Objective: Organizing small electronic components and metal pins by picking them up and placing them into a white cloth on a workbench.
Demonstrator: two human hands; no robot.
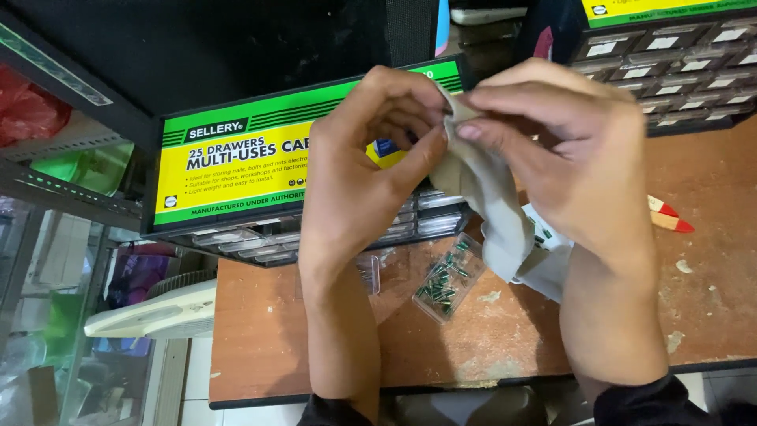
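My left hand (359, 170) and my right hand (564, 154) are raised together above a worn brown table (315, 331). Both pinch the top of a pale grey plastic bag (489, 205) that hangs down between them. Its lower end reaches a white packet (552, 264) lying on the table under my right wrist. Below the bag lies a clear plastic drawer tray (449, 276) filled with several small green components. A second clear tray (369, 272) is partly hidden behind my left forearm.
A black multi-drawer cabinet (236, 170) with a green and yellow label stands at the table's back left, its clear drawers facing me. A second drawer cabinet (678, 59) stands at back right. A red-tipped tool (666, 217) lies right. Shelves (63, 173) stand at left.
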